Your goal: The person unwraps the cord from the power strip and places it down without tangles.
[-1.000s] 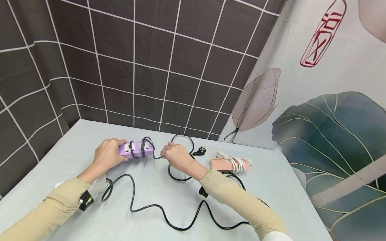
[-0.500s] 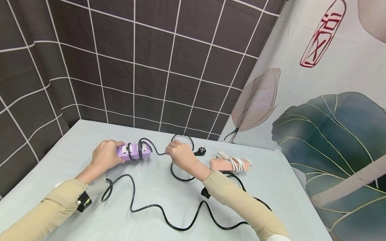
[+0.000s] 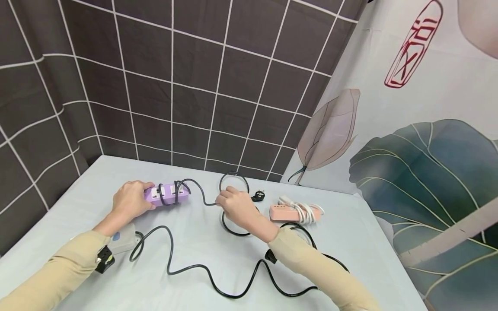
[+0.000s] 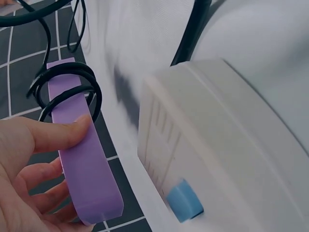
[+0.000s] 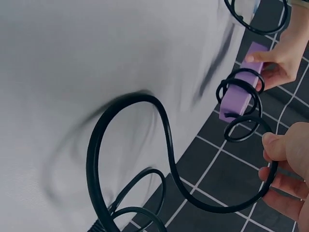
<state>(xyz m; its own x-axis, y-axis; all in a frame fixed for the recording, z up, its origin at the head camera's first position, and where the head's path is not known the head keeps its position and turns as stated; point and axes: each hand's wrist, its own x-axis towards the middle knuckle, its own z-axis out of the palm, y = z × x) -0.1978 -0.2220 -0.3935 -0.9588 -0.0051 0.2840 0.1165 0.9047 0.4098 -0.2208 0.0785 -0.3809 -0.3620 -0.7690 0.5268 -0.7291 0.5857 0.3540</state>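
Observation:
My left hand grips the left end of a purple power strip, thumb on one side and fingers on the other. Black cord loops loosely around the strip's right half. From there the black cord arcs across to my right hand, which pinches it between thumb and fingers in the right wrist view. Beyond that hand the cord curls in a large loop ending at a black plug. The left wrist view shows the thumb pressed on the purple strip's side.
A pink power strip wrapped in its white cord lies at the right. Below my left forearm sits a white power strip with a blue switch. Its long black cord snakes along the front of the white table.
My left hand has shifted slightly left with the purple strip. My right hand has moved right, drawing the cord out, and the loops on the strip look looser.

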